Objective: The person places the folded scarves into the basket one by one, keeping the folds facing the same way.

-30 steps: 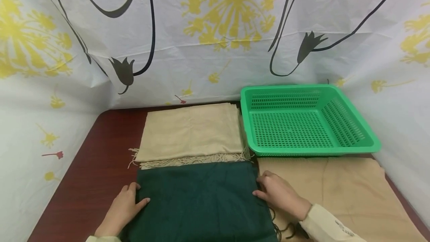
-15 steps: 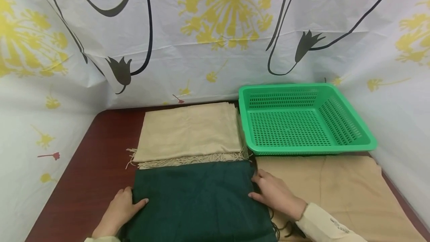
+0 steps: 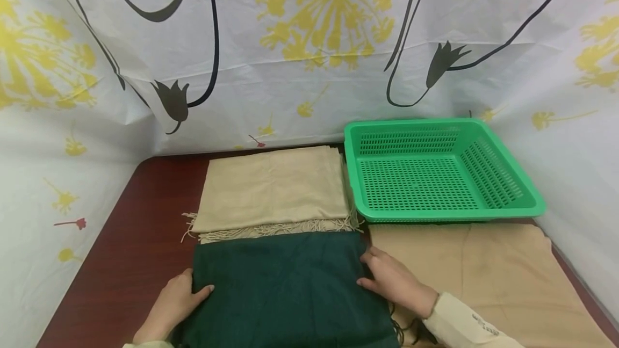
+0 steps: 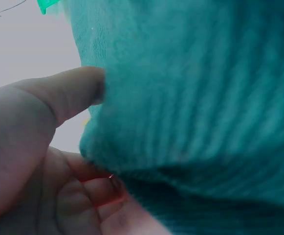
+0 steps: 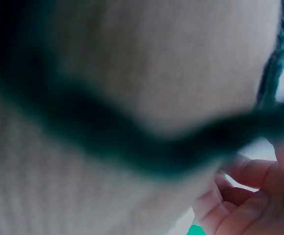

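A folded dark green scarf [image 3: 285, 289] lies at the near middle of the table in the head view, dark fringe strands [image 3: 398, 332] hanging off its right side. My left hand [image 3: 171, 302] holds its left edge, thumb on top and fingertips hidden at the edge. In the left wrist view, the cloth [image 4: 181, 98] runs between thumb and curled fingers. At the opposite edge my right hand [image 3: 394, 278] grips the scarf with bent fingers and thumb. A blurred green strand [image 5: 166, 152] crosses the right wrist view in front of those fingers [image 5: 239, 210].
Behind the green scarf lies a folded cream scarf [image 3: 275, 189] with fringe. A green plastic basket [image 3: 445, 214] stands at the back right. Tan cloth [image 3: 493, 273] is spread under my right arm. Dark red tabletop [image 3: 121, 262] shows on the left; a patterned white sheet [image 3: 300, 26] encloses the table.
My left fingertips have slipped out of sight at the scarf's left edge. My right hand has shifted slightly left onto its right edge. The head view has moved a little.
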`<state>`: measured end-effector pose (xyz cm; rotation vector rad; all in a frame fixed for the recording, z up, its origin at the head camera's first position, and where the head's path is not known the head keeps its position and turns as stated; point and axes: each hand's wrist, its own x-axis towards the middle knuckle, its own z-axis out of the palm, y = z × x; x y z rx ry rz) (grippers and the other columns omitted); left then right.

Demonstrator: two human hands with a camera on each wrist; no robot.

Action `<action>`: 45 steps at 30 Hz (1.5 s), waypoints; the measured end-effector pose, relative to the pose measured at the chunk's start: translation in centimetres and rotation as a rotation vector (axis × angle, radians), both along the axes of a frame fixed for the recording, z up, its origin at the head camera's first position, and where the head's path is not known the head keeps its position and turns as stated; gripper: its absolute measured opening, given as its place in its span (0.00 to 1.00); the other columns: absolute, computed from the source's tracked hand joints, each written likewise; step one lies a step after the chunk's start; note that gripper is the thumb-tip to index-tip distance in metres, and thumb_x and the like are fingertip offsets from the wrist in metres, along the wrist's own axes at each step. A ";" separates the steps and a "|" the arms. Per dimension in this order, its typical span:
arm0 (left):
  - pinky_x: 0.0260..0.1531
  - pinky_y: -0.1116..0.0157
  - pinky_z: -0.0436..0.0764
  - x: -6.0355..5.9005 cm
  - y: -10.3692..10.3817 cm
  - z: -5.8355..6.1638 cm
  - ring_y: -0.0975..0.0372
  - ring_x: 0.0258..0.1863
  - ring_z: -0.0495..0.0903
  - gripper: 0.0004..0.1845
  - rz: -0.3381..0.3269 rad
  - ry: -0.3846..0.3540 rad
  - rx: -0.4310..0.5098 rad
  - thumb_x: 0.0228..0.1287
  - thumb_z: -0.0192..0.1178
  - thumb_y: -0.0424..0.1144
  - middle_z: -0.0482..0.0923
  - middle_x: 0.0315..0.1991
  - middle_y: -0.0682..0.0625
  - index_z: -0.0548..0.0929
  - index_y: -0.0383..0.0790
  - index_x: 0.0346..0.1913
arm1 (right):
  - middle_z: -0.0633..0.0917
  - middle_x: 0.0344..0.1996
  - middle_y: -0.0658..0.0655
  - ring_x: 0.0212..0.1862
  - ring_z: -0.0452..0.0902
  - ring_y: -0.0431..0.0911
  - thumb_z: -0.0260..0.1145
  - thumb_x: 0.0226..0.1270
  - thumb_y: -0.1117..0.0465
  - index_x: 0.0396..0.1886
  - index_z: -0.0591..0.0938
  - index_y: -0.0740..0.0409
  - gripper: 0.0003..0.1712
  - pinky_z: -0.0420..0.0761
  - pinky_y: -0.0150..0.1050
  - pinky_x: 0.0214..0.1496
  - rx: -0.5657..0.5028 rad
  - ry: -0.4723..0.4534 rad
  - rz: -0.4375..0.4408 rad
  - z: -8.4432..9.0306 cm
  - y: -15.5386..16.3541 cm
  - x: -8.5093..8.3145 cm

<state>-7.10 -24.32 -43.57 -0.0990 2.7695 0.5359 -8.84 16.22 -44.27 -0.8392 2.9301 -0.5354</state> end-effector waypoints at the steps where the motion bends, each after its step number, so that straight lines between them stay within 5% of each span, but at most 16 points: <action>1: 0.34 0.50 0.75 0.0 0.1 0.0 0.43 0.36 0.76 0.37 -0.004 0.006 0.002 0.53 0.60 0.50 0.74 0.36 0.29 0.66 0.13 0.47 | 0.71 0.26 0.52 0.28 0.68 0.42 0.71 0.46 0.58 0.29 0.77 0.64 0.16 0.72 0.37 0.28 -0.001 0.004 0.010 0.0 0.0 0.0; 13: 0.31 0.53 0.75 0.3 0.6 0.0 0.46 0.34 0.77 0.31 -0.026 0.024 0.041 0.56 0.59 0.44 0.76 0.35 0.32 0.67 0.15 0.48 | 0.75 0.25 0.52 0.29 0.73 0.44 0.69 0.47 0.65 0.29 0.76 0.63 0.11 0.74 0.37 0.29 -0.061 0.028 0.110 -0.4 -0.4 0.1; 27: 0.34 0.54 0.76 0.4 0.4 -0.1 0.48 0.37 0.77 0.34 -0.006 -0.059 0.136 0.56 0.57 0.51 0.77 0.38 0.36 0.68 0.20 0.50 | 0.81 0.33 0.58 0.36 0.77 0.47 0.65 0.55 0.62 0.36 0.80 0.66 0.12 0.77 0.38 0.36 -0.309 -0.277 0.062 -0.1 0.0 -0.1; 32: 0.38 0.51 0.74 0.5 0.3 -0.1 0.42 0.43 0.73 0.41 -0.002 -0.102 0.158 0.56 0.56 0.55 0.71 0.45 0.27 0.62 0.15 0.54 | 0.81 0.27 0.53 0.29 0.74 0.37 0.64 0.56 0.61 0.31 0.81 0.66 0.10 0.75 0.33 0.29 -0.393 -0.343 0.071 -0.5 0.1 -0.2; 39: 0.39 0.50 0.74 0.6 0.3 -0.2 0.41 0.45 0.72 0.43 0.015 -0.126 0.197 0.57 0.55 0.55 0.69 0.47 0.26 0.60 0.15 0.56 | 0.58 0.11 0.41 0.15 0.53 0.31 0.64 0.57 0.59 0.12 0.62 0.58 0.22 0.59 0.25 0.18 -0.540 -0.455 0.081 -1.3 0.5 -0.6; 45: 0.35 0.53 0.76 0.8 0.0 -0.4 0.44 0.42 0.74 0.41 0.062 -0.126 0.264 0.57 0.55 0.55 0.70 0.47 0.29 0.61 0.17 0.56 | 0.58 0.10 0.42 0.13 0.53 0.32 0.63 0.58 0.58 0.13 0.61 0.57 0.22 0.58 0.25 0.17 -0.602 -0.621 0.031 -1.6 0.8 -0.9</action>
